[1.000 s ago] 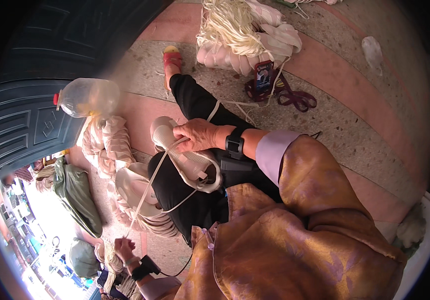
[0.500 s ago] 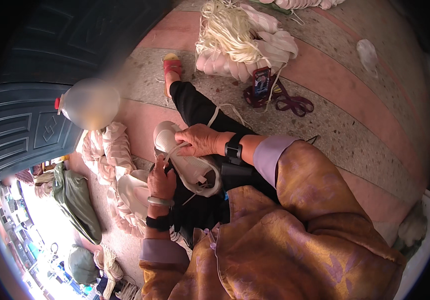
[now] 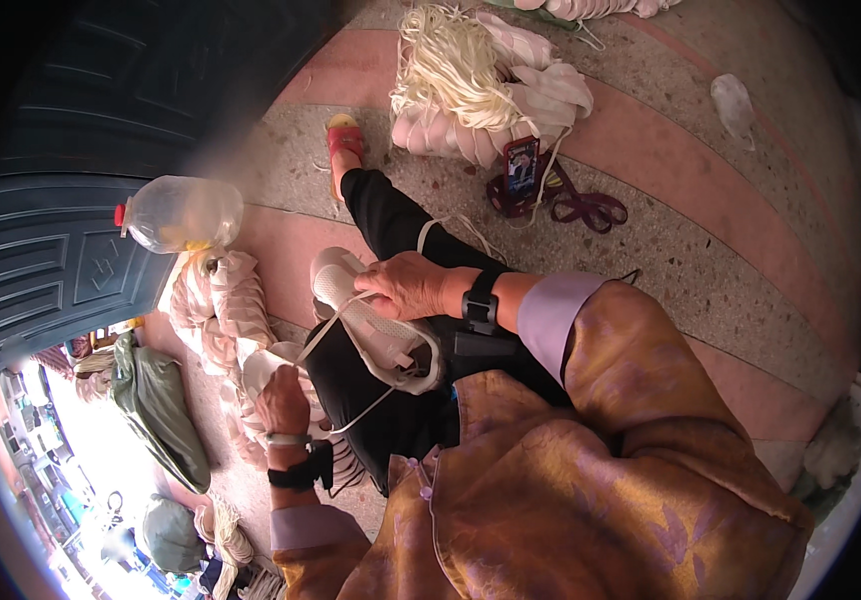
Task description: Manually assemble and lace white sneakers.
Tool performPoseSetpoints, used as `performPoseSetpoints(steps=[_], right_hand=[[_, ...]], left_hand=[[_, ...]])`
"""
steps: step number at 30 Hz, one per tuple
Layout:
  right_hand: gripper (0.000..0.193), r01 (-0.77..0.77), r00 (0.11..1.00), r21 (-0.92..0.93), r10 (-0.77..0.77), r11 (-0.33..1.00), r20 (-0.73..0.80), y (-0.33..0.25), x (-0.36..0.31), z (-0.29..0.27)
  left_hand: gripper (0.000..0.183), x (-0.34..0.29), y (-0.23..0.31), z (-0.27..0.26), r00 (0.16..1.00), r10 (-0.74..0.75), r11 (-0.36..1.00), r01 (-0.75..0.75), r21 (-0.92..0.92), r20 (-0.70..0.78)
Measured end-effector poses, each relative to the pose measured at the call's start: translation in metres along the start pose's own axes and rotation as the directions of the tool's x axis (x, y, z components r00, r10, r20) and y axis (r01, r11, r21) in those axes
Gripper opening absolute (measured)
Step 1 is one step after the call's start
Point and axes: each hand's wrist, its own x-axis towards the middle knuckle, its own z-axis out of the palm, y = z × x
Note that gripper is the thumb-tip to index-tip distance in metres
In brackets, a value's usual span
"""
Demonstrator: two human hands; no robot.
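Observation:
A white sneaker (image 3: 383, 340) lies across my black-trousered lap, its toe pointing up and left. A pale shoelace (image 3: 327, 327) stretches taut from the shoe's lacing area to my left hand (image 3: 284, 405), whose fingers are closed on it, left of my knee. Over the front of the shoe, my right hand (image 3: 406, 285) pinches the lace near the eyelets; its fingertips are partly hidden. Another strand of lace loops below the shoe, over my trousers. Behind my left hand, a white shoe piece (image 3: 263, 366) shows in part.
Bundled pale shoe parts (image 3: 226, 305) lie to the left, beside a clear plastic jug (image 3: 188, 215) with a red cap. Ahead are a heap of cream laces (image 3: 456, 70), a phone (image 3: 522, 167) and a purple strap (image 3: 591, 208). A green bag (image 3: 156, 410) lies near the dark door (image 3: 71, 250).
My left hand has moved down and left, away from the shoe, drawing the lace out straight. My right hand stays at the shoe, shifted slightly right.

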Motion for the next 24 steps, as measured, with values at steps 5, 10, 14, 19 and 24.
performPoseSetpoints(steps=[5, 10, 14, 19, 24], right_hand=[[0.02, 0.016, 1.0, -0.104, -0.016, 0.994, 0.0, 0.004, -0.016, -0.011], [0.013, 0.063, 0.993, -0.24, -0.037, 0.969, 0.109, -0.006, -0.024, -0.023], [0.009, 0.168, 0.985, -0.335, -0.143, 0.927, 0.1, -0.01, -0.029, -0.04], [0.009, 0.154, 0.987, -0.525, -0.106, 0.837, 0.12, -0.025, -0.033, -0.081], [0.006, 0.231, 0.969, -0.608, -0.121, 0.76, 0.217, -0.032, -0.033, -0.112]], left_hand=[[0.008, -0.042, -0.046, -0.008, 0.996, -0.089, 0.996, 0.089, 0.011, 0.001], [0.011, -0.095, -0.082, -0.027, 0.968, -0.25, 0.964, 0.245, 0.098, 0.035], [0.014, -0.108, -0.069, -0.04, 0.994, -0.089, 0.994, 0.085, -0.069, -0.056], [0.013, -0.093, -0.065, -0.032, 0.958, -0.259, 0.964, 0.249, -0.092, -0.122], [0.01, -0.092, -0.06, -0.038, 0.932, -0.26, 0.964, 0.236, -0.124, -0.251]])
